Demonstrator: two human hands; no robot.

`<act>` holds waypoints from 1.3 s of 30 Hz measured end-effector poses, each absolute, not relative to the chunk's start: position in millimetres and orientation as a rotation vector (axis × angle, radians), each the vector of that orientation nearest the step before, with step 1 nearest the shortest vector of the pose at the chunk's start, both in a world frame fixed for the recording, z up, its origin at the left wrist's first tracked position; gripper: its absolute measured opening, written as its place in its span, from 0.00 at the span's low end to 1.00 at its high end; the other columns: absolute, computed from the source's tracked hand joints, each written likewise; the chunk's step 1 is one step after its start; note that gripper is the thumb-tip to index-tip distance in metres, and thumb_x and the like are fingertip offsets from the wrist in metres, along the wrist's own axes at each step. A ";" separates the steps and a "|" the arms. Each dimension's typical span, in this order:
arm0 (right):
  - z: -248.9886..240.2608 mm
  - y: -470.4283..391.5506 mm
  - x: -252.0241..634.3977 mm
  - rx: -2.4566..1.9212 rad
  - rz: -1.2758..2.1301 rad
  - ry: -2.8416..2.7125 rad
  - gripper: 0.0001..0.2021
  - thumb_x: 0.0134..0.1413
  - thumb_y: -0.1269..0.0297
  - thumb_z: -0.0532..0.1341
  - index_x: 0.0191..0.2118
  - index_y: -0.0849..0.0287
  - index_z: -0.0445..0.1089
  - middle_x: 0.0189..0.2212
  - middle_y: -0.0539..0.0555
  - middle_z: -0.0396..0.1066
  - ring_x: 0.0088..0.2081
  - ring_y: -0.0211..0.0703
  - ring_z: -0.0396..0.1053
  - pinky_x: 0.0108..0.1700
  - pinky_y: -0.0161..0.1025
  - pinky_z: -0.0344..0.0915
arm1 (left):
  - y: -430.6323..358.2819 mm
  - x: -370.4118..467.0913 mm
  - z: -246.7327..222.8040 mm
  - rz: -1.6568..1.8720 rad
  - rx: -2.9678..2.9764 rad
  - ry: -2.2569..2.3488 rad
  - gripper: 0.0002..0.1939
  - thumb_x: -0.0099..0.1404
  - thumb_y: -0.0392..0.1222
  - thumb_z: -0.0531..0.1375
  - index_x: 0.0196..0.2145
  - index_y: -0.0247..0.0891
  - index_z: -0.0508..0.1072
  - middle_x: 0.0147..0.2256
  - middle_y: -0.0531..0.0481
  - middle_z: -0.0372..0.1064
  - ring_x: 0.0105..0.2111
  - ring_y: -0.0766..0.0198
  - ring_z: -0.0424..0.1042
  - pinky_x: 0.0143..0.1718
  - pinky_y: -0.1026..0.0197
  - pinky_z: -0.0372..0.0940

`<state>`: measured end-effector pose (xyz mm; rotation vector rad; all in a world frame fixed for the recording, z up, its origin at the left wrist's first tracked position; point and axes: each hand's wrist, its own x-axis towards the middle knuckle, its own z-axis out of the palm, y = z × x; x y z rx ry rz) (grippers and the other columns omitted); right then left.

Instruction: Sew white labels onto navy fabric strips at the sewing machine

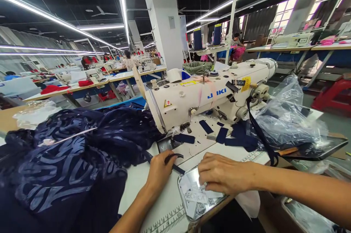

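My left hand (pixel 159 169) is closed on a narrow navy strap (pixel 178 169), whose end sticks out to the right toward the tray. My right hand (pixel 219 172) is over the metal tray (pixel 180 189), its fingers curled down among the white labels (pixel 196 196); the fingertips are partly hidden, so what they pinch cannot be made out. Behind both hands stands a white sewing machine (pixel 181 97). A heap of navy patterned fabric (pixel 60 174) lies left of my left hand.
Several navy fabric pieces (pixel 221 135) lie on the machine bed. Clear plastic bags (pixel 290 116) sit at the right beside a dark tray (pixel 326 147). A navy strap (pixel 257 130) hangs from the machine. Thread cones (pixel 197 39) stand behind, with people farther back.
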<state>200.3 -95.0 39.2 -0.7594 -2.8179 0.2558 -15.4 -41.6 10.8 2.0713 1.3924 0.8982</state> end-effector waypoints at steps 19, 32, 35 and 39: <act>26.7 -95.2 187.9 -0.668 0.384 -2.860 0.09 0.46 0.65 0.62 0.36 0.57 0.66 0.33 0.50 0.64 0.35 0.40 0.61 0.40 0.36 0.55 | -46.5 -20.1 11.0 0.965 1.530 1.206 0.13 0.46 0.49 0.58 0.20 0.35 0.68 0.14 0.59 0.54 0.15 0.72 0.53 0.17 0.68 0.51; 10.4 -102.0 176.6 -1.030 0.637 -2.682 0.10 0.39 0.70 0.62 0.32 0.56 0.64 0.36 0.50 0.63 0.41 0.44 0.61 0.47 0.42 0.55 | -42.9 -23.3 7.6 1.052 1.380 1.226 0.18 0.40 0.54 0.62 0.16 0.35 0.65 0.13 0.59 0.51 0.14 0.73 0.51 0.12 0.68 0.52; 14.5 -103.8 174.3 -1.071 0.742 -2.687 0.10 0.38 0.75 0.61 0.29 0.57 0.62 0.36 0.49 0.63 0.40 0.43 0.62 0.48 0.42 0.54 | -40.1 -25.7 3.3 1.066 1.336 1.228 0.20 0.39 0.55 0.63 0.15 0.35 0.65 0.13 0.60 0.50 0.14 0.74 0.50 0.13 0.68 0.53; 26.9 -108.4 172.9 -1.043 0.840 -2.671 0.07 0.41 0.77 0.57 0.25 0.57 0.60 0.32 0.48 0.63 0.39 0.40 0.63 0.49 0.39 0.54 | -38.2 -28.1 -0.6 1.060 1.310 1.211 0.21 0.38 0.57 0.64 0.16 0.35 0.65 0.14 0.58 0.52 0.15 0.73 0.51 0.15 0.67 0.53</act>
